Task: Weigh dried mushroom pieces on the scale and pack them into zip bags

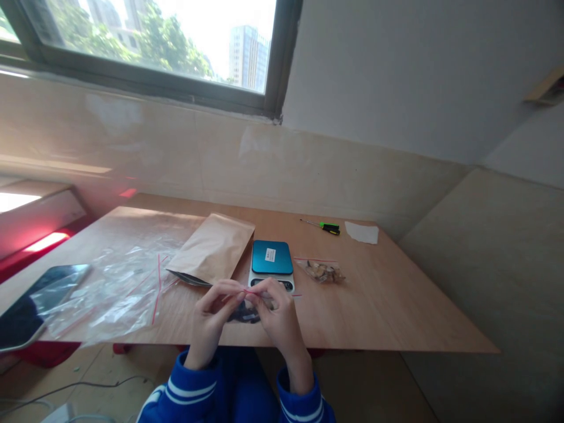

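My left hand [218,305] and my right hand [273,308] meet near the table's front edge. Both pinch the red-edged top of a clear zip bag [245,315], which hangs below my fingers with dark contents inside. My hands hide much of that bag. Just beyond them stands a kitchen scale [272,258] with a blue top and a white label; my fingers partly cover its display. To its right lies another zip bag [324,271] with brownish pieces in it. A brown paper pouch [215,247] rests left of the scale.
Several clear zip bags [118,288] are spread over the table's left side, beside a dark-screened tablet [39,299]. Toward the back right are a green-and-black screwdriver [328,226] and a torn piece of white paper [362,232]. A wall and window [167,41] rise behind the table.
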{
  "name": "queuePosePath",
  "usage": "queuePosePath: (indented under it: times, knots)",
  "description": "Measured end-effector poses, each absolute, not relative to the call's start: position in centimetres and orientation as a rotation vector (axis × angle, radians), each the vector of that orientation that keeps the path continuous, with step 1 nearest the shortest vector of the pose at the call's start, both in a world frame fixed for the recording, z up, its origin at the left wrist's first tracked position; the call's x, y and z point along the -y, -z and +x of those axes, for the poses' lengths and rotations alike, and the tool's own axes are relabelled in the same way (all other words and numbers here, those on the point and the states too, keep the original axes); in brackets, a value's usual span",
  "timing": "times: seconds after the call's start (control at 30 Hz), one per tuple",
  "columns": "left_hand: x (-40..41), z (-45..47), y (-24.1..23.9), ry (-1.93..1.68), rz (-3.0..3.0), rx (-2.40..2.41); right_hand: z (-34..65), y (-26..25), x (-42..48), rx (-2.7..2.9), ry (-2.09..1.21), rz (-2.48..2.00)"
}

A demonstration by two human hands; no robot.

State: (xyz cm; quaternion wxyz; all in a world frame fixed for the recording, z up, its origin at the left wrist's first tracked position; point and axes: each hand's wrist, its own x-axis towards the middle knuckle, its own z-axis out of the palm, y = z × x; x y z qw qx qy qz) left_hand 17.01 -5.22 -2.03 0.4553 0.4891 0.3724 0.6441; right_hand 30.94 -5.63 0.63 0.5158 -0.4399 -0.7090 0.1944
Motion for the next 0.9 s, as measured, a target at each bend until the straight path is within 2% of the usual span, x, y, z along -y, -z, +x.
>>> queuePosePath:
  times: [0.33,0.57,0.9]
  knots:
    - [5.6,17.0,1.7,-1.558,1.283,-0.928,30.2,0.0,5.7,1.695,-0.189,-1.107]
    - [5.8,16.9,1.9,-1.655,1.228,-1.024,31.0,0.3,5.2,1.765,-0.411,-1.153]
    - [5.8,16.9,1.3,-1.429,1.259,-0.994,32.0,0.3,5.2,1.796,-0.311,-1.201]
